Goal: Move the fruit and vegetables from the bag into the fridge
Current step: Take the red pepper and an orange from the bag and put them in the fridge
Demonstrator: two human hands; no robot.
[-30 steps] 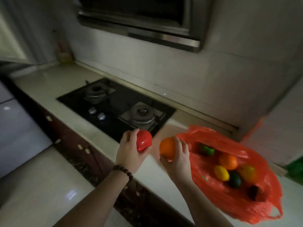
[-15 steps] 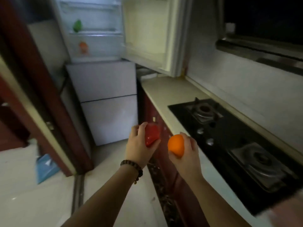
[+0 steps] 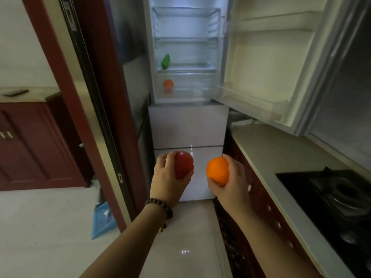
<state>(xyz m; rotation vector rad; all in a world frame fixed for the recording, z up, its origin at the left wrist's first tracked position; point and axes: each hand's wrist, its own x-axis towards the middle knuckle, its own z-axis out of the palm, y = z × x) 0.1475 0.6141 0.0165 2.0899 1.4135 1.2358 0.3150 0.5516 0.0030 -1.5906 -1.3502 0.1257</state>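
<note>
My left hand grips a red fruit, and my right hand grips an orange. Both are held out at chest height in front of the white fridge. The fridge's upper compartment stands open, its door swung to the right. Inside, a green vegetable leans on a glass shelf, and a second orange fruit lies on the level below. The bag is out of view.
A kitchen counter with a black gas hob runs along the right, dark red cabinets beneath. A dark red door frame stands to the left. A blue dustpan leans at its foot. Pale tiled floor leads to the fridge.
My view has swung left from the counter and the red bag to face the open fridge. Both hands keep hold of their fruit and the fridge is now closer.
</note>
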